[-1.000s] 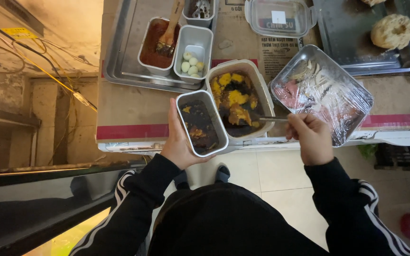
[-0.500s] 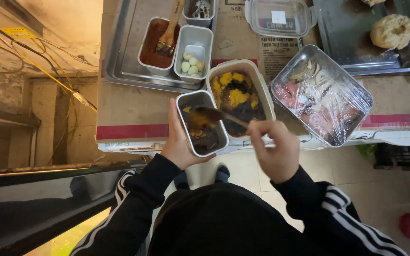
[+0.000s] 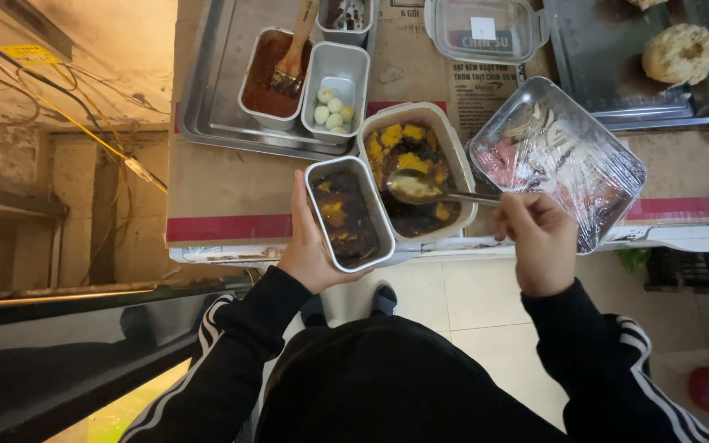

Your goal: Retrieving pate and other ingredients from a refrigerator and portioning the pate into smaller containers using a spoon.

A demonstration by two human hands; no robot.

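My left hand (image 3: 309, 246) grips a small rectangular metal container (image 3: 348, 213) holding dark sauce with yellow pieces, at the counter's front edge. My right hand (image 3: 539, 242) holds a metal spoon (image 3: 420, 189) by its handle. The spoon's bowl, filled with brownish liquid, hovers over a larger beige tub (image 3: 416, 168) of dark stew with yellow chunks, right beside the small container.
A foil tray covered in plastic film (image 3: 560, 160) sits to the right. On a metal tray (image 3: 207, 115) behind stand a container of red sauce with a brush (image 3: 276, 74) and one with small pale eggs (image 3: 334, 82). A clear lidded box (image 3: 486, 29) and a bun (image 3: 681, 51) lie farther back.
The spoon went from the beige tub to the small container, then back over the tub. My right hand has moved right again. My left hand kept still.
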